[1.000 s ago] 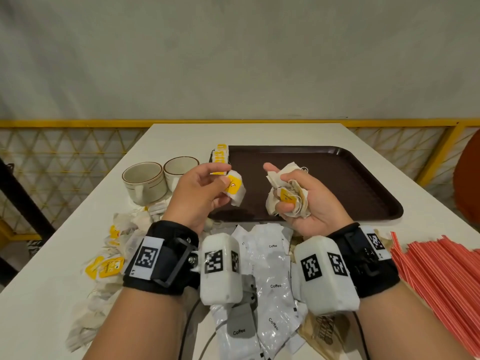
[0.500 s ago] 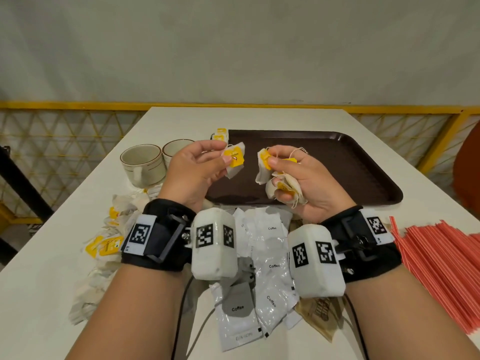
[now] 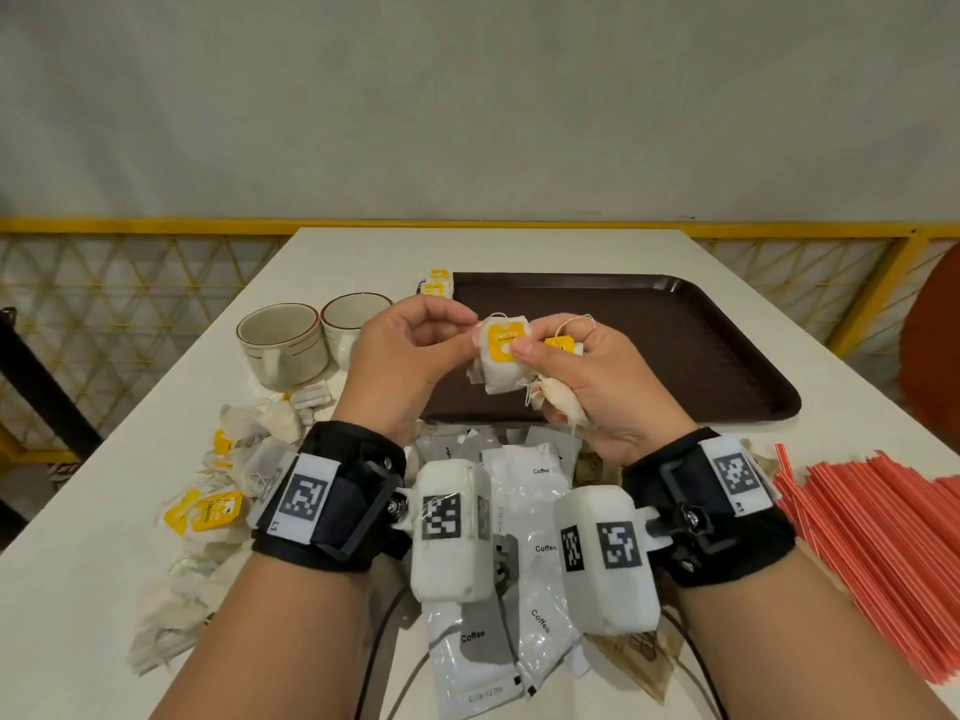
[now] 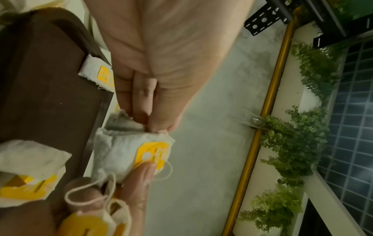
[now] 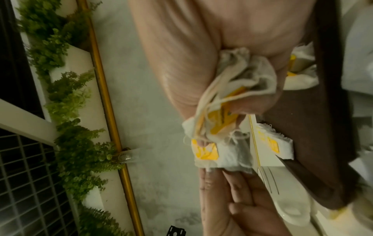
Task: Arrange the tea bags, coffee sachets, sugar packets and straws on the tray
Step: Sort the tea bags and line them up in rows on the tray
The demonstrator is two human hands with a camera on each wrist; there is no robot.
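My left hand pinches the edge of a white tea bag with a yellow tag, above the near left part of the brown tray. My right hand presses its thumb on that tag and grips a crumpled bunch of tea bags in its curled fingers. The left wrist view shows the pinched tea bag up close; the right wrist view shows the bunch of tea bags. A small stack of tea bags stands at the tray's far left corner.
Two cups stand left of the tray. Loose tea bags lie at the left, coffee sachets under my wrists, brown packets near the front edge, red straws at the right. A yellow railing runs behind the table.
My hands have come together. The tea bag in my left hand now meets my right thumb, where before the two hands were apart.
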